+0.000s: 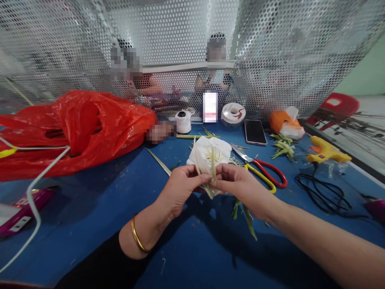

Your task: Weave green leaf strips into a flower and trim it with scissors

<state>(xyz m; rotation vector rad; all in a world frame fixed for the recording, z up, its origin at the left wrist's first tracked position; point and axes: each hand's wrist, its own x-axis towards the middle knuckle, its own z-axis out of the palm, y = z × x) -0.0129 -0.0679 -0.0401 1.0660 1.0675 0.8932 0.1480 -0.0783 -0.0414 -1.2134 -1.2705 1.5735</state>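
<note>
Pale green leaf strips stand upright between my two hands near the middle of the view. My left hand pinches the strips from the left, its wrist wearing a gold bangle. From the right, my right hand pinches the same strips, its fingertips close to those of the left. Behind them a white tissue lies on the blue table, with small pale pieces on it. Scissors with red and yellow handles lie just right of my right hand, blades toward the tissue.
A red plastic bag fills the left. At the back stand a white spool, a lit phone and a ribbon roll. Rightward are a dark phone, tissue pack, yellow glue gun and black cable.
</note>
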